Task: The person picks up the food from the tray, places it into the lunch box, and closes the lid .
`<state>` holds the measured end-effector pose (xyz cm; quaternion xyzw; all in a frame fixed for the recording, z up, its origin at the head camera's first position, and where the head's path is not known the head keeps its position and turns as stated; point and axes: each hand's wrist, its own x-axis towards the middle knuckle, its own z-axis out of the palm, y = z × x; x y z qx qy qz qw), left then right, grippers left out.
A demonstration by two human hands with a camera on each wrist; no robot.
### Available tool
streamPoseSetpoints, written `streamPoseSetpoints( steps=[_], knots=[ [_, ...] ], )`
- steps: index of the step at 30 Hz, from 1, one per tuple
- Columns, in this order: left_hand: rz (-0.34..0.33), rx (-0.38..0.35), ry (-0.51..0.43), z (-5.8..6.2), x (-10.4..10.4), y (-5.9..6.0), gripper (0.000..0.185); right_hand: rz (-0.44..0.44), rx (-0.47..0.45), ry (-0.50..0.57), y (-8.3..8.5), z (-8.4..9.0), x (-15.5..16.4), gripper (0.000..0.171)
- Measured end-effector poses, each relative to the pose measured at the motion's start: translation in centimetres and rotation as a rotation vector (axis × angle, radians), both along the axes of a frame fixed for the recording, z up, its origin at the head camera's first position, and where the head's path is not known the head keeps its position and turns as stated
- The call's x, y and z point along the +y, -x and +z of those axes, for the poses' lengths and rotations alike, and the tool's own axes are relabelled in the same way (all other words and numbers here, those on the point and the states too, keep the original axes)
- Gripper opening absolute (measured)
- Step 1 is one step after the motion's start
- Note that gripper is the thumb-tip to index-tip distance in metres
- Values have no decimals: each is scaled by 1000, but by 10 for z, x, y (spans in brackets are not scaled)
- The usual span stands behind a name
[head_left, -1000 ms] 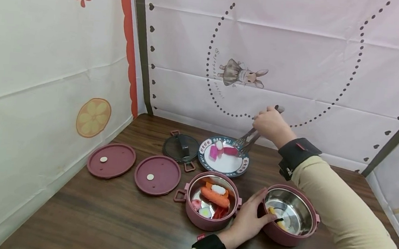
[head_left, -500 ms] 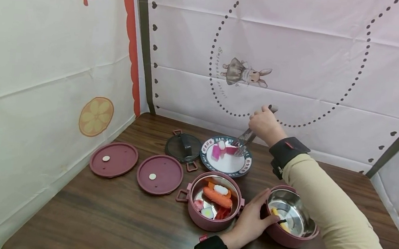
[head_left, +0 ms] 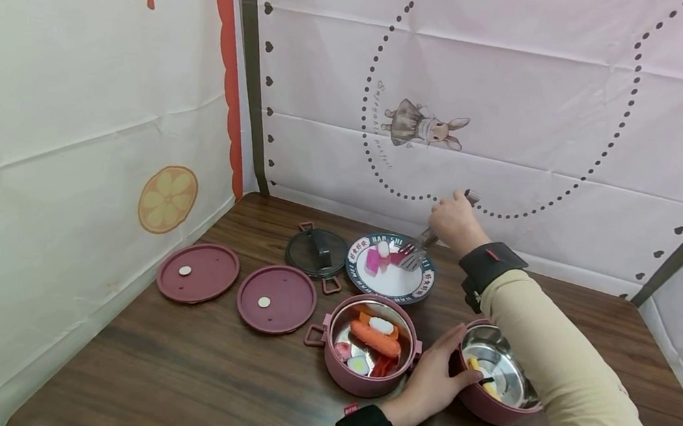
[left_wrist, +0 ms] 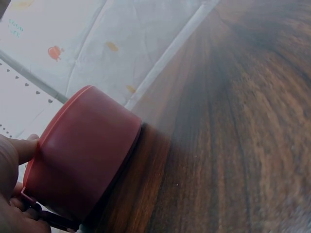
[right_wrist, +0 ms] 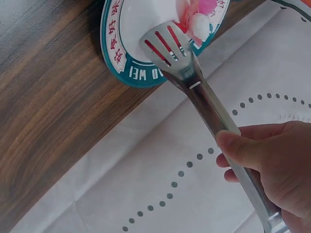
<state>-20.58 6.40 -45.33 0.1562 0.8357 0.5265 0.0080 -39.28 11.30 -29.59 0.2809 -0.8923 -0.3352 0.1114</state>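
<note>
My right hand (head_left: 458, 221) holds metal tongs (right_wrist: 211, 107) by the middle of their arms, above the right side of a blue-rimmed plate (head_left: 393, 285). The slotted tong head lies over or beside a dark pink piece; whether it pinches it I cannot tell. A magenta piece (head_left: 372, 260) and a small white piece (head_left: 383, 248) lie to its left on the plate. My left hand (head_left: 433, 379) grips the near-left rim of a dark pink pot (left_wrist: 87, 155), thumb over the edge and fingers outside by the handle. Inside that pot lies a yellow piece with a black band (head_left: 488, 385).
A second dark pink pot (head_left: 356, 382) with several food pieces, including an orange sausage-like one (head_left: 375, 338), stands left of my left hand. Further left lie two round lids (head_left: 277, 299) and a dark glass lid (head_left: 306, 254). Fabric walls border the table behind and at the sides.
My right hand has moved slightly left and lower over the plate, and the tong arms look closer together. My left hand keeps its grip on the pot. The head view has shifted slightly.
</note>
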Motion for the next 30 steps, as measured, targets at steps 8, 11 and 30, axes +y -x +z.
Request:
streamPoseSetpoints(
  steps=[8, 11, 30],
  knots=[
    [5, 2, -6, 0, 3, -2, 68, -5, 7, 36, -4, 0, 18, 10],
    [9, 18, -7, 0, 3, -2, 68, 16, 19, 76, -4, 3, 25, 8],
    [14, 58, -57, -4, 5, -1, 68, 99, -17, 163, -37, 49, 92, 12]
  ],
)
